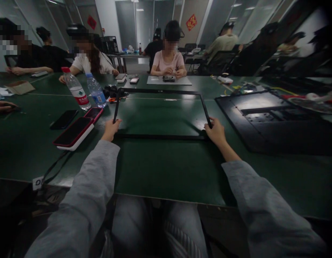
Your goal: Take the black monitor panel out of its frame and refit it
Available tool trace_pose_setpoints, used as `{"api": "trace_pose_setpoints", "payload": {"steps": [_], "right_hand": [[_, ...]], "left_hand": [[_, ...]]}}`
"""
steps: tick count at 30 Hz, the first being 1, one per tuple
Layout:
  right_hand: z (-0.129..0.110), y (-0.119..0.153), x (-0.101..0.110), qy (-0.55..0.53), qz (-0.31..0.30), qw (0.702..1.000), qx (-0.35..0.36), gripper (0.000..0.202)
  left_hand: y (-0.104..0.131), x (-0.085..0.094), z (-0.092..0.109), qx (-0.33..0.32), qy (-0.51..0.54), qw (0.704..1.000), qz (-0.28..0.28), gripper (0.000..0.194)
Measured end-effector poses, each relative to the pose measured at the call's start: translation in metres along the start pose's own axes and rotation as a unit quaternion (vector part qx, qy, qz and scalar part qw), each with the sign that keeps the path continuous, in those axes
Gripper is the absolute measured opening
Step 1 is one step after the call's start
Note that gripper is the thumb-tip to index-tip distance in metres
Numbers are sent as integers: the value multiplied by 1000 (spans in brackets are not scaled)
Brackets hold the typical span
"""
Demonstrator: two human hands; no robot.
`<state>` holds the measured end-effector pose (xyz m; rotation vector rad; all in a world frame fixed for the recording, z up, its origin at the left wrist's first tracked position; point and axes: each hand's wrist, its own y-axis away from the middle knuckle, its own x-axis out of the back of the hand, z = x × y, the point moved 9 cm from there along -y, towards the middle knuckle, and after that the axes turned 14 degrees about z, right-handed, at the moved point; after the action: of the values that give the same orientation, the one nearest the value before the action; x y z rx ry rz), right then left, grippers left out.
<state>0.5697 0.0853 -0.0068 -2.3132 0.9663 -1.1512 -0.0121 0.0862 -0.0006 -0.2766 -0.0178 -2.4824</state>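
A thin black rectangular frame [160, 137], like a monitor bezel, is held between my two hands over the green table [166, 168]. My left hand [111, 129] is closed round its left side, near the lower corner. On the opposite side, my right hand [215, 130] grips the right edge, also near the lower corner. The frame's middle is an opening through which the table top shows. Whether its far edge touches the table I cannot tell. To the right lies a large dark flat panel [278, 136], with slots and ribs on its face.
Left of the frame stand a red-capped bottle [81, 96] and a blue-capped bottle [97, 93]. Phones and a red-edged device [74, 132] lie nearer me, beside a black phone [64, 119]. Across the table a person [169, 59] works over a grey mat [155, 81]. Other people sit around.
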Motion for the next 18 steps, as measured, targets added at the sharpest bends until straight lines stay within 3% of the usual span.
{"api": "trace_pose_setpoints", "payload": {"steps": [7,18], "right_hand": [[2,0,-10,-71,-29,997,13,59],[9,-3,-8,-36,-16,999,8,56]], "left_hand": [[0,0,0,-2,-15,1000,2,14],[6,2,4,9,-12,1000,8,14]]}}
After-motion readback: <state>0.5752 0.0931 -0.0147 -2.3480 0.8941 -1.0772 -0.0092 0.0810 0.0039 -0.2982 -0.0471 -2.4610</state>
